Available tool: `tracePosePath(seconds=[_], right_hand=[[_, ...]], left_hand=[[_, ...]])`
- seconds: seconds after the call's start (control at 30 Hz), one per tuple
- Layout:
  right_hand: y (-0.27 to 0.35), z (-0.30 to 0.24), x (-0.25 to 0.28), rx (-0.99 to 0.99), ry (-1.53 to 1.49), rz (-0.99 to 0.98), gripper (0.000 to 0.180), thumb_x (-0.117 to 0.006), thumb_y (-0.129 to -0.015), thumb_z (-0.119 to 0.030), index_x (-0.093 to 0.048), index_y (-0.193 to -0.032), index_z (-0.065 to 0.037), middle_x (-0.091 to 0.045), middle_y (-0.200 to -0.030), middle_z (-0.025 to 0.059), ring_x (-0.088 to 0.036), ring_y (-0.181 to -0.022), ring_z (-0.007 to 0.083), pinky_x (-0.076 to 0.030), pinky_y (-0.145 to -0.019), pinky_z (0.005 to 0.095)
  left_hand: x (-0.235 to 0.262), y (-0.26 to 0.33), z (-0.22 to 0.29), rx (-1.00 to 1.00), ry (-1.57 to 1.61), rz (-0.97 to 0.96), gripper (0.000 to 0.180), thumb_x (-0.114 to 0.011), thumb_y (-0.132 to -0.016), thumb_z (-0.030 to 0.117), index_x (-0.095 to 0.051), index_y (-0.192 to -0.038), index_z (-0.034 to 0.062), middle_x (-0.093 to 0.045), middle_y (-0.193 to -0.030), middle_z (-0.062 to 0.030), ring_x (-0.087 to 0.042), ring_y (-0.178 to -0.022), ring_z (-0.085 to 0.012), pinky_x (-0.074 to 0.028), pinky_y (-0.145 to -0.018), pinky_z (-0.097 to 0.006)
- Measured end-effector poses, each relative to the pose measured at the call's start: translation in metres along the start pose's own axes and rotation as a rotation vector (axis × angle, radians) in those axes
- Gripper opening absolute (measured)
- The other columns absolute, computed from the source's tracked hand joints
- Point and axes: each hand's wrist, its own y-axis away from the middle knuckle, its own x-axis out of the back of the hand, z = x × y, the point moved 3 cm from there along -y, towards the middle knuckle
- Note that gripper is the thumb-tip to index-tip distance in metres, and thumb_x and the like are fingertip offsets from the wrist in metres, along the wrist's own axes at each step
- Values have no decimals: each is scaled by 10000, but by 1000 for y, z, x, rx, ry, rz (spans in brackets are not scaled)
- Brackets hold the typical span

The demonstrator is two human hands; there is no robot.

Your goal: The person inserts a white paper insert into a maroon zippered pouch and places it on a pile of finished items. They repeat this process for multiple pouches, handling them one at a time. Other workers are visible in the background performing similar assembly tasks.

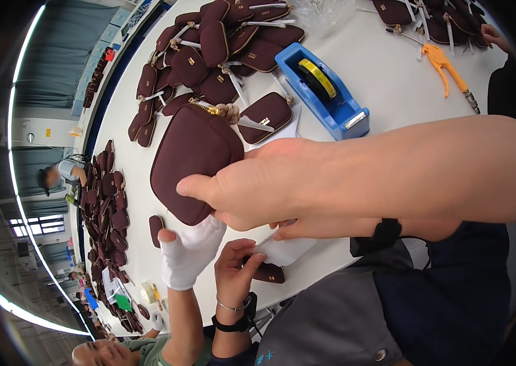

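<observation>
My right hand (239, 189) reaches in from the right and grips a large maroon zip pouch (191, 158) at its lower edge, thumb on top and fingers beneath. Only a few fingers of my left hand (297, 229) show under my right forearm, next to a white paper sheet (288, 250); its grip is hidden. A co-worker's white-gloved hand (191, 253) touches the pouch from below. The co-worker's bare hand (233, 274) rests on a small maroon pouch (270, 272) by the paper.
A blue tape dispenser (325, 91) with a yellow roll stands behind the pouch. Small maroon pouches are heaped at the back (209, 49) and along the left table edge (105, 207). An orange hand tool (447, 67) lies at the right, near another person's hand (494, 35).
</observation>
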Motion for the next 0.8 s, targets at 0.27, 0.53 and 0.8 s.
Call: tracePosePath(seconds=[0.27, 0.53, 0.8], right_hand=[[-22, 7, -8, 69, -169, 210, 148, -677, -856, -135, -610, -917, -19, -614, -817, 24, -571, -759, 103, -440, -674, 255], [-13, 12, -16, -5, -289, 276, 145, -681, -862, -123, -629, -924, -3, -639, -809, 27, -587, -745, 89, -455, -673, 237], [-18, 7, -21, -103, -324, 260, 143, -684, -868, -111, -649, -931, 13, -664, -801, 31, -604, -731, 75, -471, -672, 219]], left_hand=[[-3, -1, -2, -52, -74, -92, 240, -705, -872, 23, -604, -1083, -35, -699, -905, -109, -682, -761, -147, -586, -628, -255], [2, -1, -6, -62, -107, -128, 245, -720, -858, 28, -620, -1074, -30, -707, -885, -98, -679, -783, -134, -563, -690, -255], [15, -2, -2, -226, -213, -231, 297, -701, -856, 34, -620, -1138, -6, -696, -956, -97, -668, -881, -149, -529, -806, -269]])
